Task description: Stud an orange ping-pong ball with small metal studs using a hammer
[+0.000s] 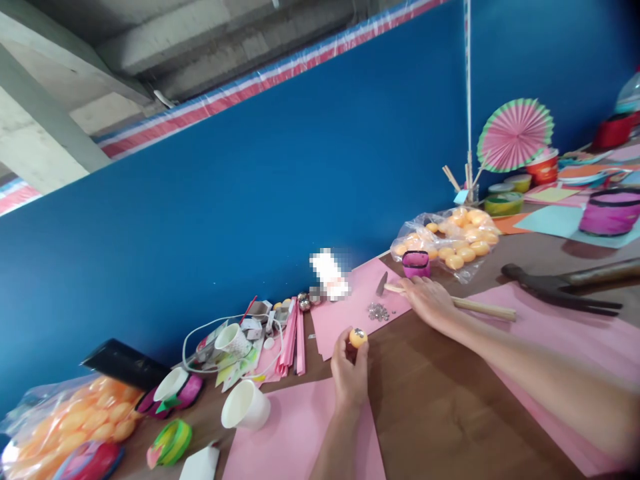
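L hand (349,375) pinches orange ball (357,341) w/ silver bits (359,333) atop, R hand (429,301) over stick (487,309) at right, grip unclear; prob mid-decorating, next move needs ball steady.

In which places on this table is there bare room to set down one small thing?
The widest bare patch, brown tabletop, lies between the left hand and the right forearm. The near pink sheet is also free, between the white cup and the left forearm. The left side is crowded with pink strips and orange balls.
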Action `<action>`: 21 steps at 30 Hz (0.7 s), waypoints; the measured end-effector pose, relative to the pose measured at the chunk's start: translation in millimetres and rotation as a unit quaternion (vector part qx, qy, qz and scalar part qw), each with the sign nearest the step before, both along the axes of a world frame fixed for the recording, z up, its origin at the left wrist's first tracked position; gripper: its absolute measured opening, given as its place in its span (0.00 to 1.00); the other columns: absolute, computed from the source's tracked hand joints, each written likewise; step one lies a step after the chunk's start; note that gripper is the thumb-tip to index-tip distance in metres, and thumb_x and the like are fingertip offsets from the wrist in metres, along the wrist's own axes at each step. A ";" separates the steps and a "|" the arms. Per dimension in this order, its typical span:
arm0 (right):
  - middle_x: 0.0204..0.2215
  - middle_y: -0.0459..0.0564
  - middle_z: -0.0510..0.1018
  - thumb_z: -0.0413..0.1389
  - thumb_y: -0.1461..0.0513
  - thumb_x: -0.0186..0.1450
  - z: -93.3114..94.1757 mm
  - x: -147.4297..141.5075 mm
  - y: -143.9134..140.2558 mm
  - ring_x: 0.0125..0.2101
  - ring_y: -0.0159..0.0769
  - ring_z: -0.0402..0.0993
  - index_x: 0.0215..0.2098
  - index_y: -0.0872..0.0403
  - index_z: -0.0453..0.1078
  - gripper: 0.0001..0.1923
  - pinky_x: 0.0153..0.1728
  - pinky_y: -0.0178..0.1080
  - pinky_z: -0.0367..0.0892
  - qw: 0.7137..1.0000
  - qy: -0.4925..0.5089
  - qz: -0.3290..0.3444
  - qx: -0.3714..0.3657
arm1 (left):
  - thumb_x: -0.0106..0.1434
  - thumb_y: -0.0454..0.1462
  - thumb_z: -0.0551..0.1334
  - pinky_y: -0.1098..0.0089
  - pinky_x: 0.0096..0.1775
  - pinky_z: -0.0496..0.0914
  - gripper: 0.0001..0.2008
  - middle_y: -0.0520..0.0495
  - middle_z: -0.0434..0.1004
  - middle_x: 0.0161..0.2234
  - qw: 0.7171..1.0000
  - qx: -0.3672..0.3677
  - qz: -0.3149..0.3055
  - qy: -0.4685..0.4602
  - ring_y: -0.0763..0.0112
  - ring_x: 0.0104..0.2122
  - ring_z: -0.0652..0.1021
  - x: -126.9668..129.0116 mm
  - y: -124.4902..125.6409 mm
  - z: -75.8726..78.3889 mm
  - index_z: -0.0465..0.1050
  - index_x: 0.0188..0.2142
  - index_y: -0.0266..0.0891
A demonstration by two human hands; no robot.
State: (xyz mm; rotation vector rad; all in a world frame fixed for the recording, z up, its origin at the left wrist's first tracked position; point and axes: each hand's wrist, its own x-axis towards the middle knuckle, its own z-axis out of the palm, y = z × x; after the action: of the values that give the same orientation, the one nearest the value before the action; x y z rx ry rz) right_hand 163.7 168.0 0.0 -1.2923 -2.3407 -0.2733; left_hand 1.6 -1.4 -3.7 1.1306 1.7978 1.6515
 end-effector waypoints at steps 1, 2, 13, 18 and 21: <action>0.30 0.53 0.72 0.49 0.62 0.63 -1.5 0.3 1.0 0.30 0.38 0.67 0.40 0.53 0.67 0.09 0.26 0.36 0.55 1.000 -0.005 -0.004 -0.001 | 0.53 0.41 0.62 0.66 0.43 0.68 0.21 0.41 0.73 0.42 1.000 0.001 0.000 -0.003 0.65 0.40 0.74 0.0 0.1 -0.4 0.67 0.46 0.36; 0.29 0.53 0.72 0.49 0.62 0.63 -2.7 0.7 1.9 0.29 0.38 0.67 0.40 0.53 0.67 0.08 0.26 0.36 0.55 1.000 -0.009 -0.004 0.001 | 0.53 0.41 0.62 0.66 0.43 0.69 0.21 0.41 0.73 0.42 1.000 0.003 0.000 -0.007 0.64 0.40 0.75 0.1 0.1 -0.6 0.67 0.46 0.36; 0.38 0.51 0.73 0.47 0.67 0.63 3.1 -4.3 -12.5 0.37 0.37 0.66 0.41 0.52 0.69 0.12 0.37 0.38 0.59 0.985 0.082 0.148 0.032 | 0.52 0.43 0.63 0.66 0.41 0.69 0.21 0.42 0.75 0.40 1.000 0.011 0.008 -0.007 0.64 0.39 0.75 2.1 -0.9 4.3 0.69 0.44 0.36; 0.39 0.50 0.75 0.47 0.69 0.61 4.2 -8.6 -24.8 0.40 0.36 0.68 0.40 0.53 0.69 0.13 0.40 0.37 0.61 0.969 0.116 0.218 -0.008 | 0.51 0.43 0.63 0.66 0.41 0.69 0.21 0.42 0.75 0.40 1.000 0.015 0.007 0.005 0.65 0.37 0.76 -1.0 0.7 -2.6 0.69 0.44 0.37; 0.38 0.50 0.75 0.47 0.68 0.61 3.2 -6.3 -25.1 0.40 0.36 0.69 0.38 0.53 0.69 0.11 0.40 0.37 0.62 0.968 0.122 0.217 -0.038 | 0.52 0.43 0.63 0.66 0.41 0.69 0.21 0.42 0.74 0.40 1.000 0.011 0.006 0.009 0.65 0.37 0.75 -1.3 0.4 -3.6 0.69 0.45 0.37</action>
State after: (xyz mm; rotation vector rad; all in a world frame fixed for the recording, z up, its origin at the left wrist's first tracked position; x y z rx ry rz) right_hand 157.3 142.9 3.2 -0.7601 -2.3584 0.1117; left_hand 0.3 -1.0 -7.3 1.1500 1.8035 1.6775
